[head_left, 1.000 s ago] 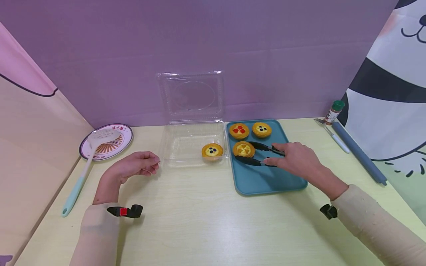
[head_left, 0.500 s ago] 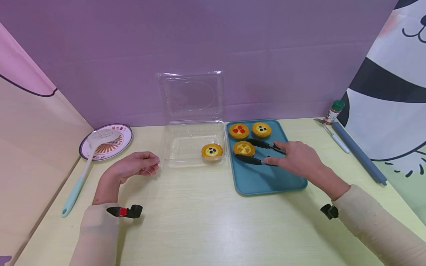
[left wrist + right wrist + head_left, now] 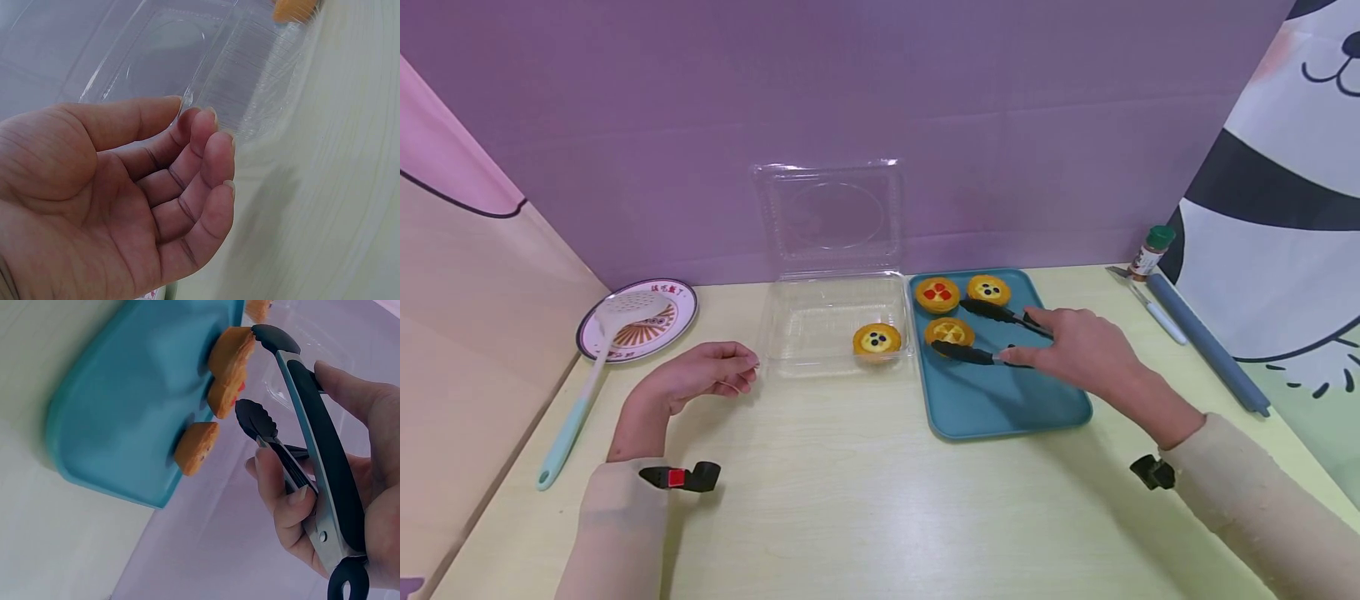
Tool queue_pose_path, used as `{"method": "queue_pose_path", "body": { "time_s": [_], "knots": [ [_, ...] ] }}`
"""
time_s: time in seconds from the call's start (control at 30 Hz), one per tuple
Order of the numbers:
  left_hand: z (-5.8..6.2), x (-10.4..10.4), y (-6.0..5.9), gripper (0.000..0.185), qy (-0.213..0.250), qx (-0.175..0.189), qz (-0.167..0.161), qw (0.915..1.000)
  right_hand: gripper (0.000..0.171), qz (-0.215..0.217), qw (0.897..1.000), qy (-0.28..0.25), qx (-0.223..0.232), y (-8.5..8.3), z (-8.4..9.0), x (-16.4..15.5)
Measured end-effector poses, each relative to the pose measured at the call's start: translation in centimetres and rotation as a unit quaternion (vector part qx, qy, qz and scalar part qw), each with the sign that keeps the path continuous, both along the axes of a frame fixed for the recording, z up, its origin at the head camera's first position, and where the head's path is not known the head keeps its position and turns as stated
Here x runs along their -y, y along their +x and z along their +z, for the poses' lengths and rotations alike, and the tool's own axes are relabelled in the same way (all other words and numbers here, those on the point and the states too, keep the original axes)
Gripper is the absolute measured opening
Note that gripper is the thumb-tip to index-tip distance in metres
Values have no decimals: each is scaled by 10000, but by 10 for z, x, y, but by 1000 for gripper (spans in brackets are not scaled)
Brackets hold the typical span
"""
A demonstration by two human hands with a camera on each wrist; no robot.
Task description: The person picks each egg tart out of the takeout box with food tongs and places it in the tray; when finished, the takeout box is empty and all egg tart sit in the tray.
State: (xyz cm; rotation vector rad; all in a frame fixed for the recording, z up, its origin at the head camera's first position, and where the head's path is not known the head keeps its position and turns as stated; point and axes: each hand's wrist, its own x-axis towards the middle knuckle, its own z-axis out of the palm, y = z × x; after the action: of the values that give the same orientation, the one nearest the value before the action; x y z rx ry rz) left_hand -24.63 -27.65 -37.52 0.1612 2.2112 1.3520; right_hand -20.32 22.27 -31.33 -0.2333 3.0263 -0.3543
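Note:
My right hand grips black-tipped metal tongs, whose jaws stand apart. In the head view, one tong tip overlaps the front of a tart with yellow fruit; the other reaches near a blueberry-topped tart. In the right wrist view the tongs are raised off the tarts. These tarts and a red-topped one sit on a blue tray. My left hand pinches the near-left rim of a clear plastic clamshell container between thumb and index finger. Another blueberry-topped tart lies inside the container.
At the left, a white slotted turner with a mint handle lies across a patterned plate. Along the right side are a green-capped jar, a small white-handled knife and a blue-grey roll. A purple backdrop stands behind.
The tongs have spread wider around the yellow-fruit tart and lifted off it, and my right hand has shifted slightly right and away. My left hand and the tarts stay in place.

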Motion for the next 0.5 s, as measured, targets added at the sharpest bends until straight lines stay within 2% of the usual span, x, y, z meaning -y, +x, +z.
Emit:
{"method": "queue_pose_path", "body": {
  "time_s": [0.23,0.5],
  "knots": [
    [0,1,-1,39,-24,-26,-12,10000,94,-56,9995,31,-315,2,13,2],
    [-2,1,-1,39,-35,-32,-19,10000,90,299,9973,262,-620,-5,29,20]
  ]
}}
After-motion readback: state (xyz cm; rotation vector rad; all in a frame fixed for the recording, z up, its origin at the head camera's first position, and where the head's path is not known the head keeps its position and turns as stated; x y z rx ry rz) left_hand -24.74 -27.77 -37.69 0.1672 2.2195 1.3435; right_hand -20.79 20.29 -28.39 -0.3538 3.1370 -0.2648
